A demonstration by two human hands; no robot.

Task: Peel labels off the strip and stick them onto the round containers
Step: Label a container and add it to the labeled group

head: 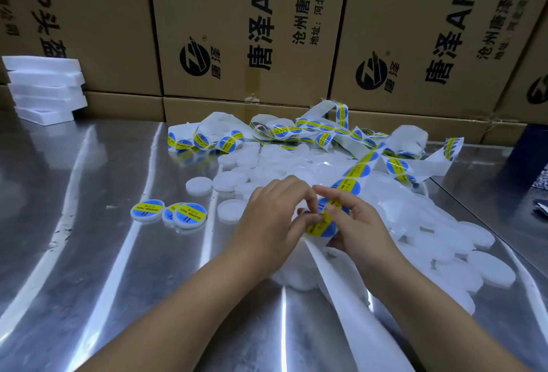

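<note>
Hands: left hand (275, 217) and right hand (355, 223) meet over the heap, the left pinching a blue-and-yellow label (323, 225) and the right pinching the label strip (360, 168), seemingly to hold it taut for peeling
Label's place: between the fingertips, above the plain round containers (492, 271)
Strip axis: from the tangle at far right toward the person, with bare backing (341, 297) trailing to the near edge
Finished: labelled containers (191, 214) lie apart at left, likely sorted from the undone ones
Setting: steel table (89, 223), with cartons (237, 30) behind

Glossy brushed-metal table (89, 223), matt cardboard boxes (237, 30), glossy labels (189, 214) on paper strip (341, 282).
</note>
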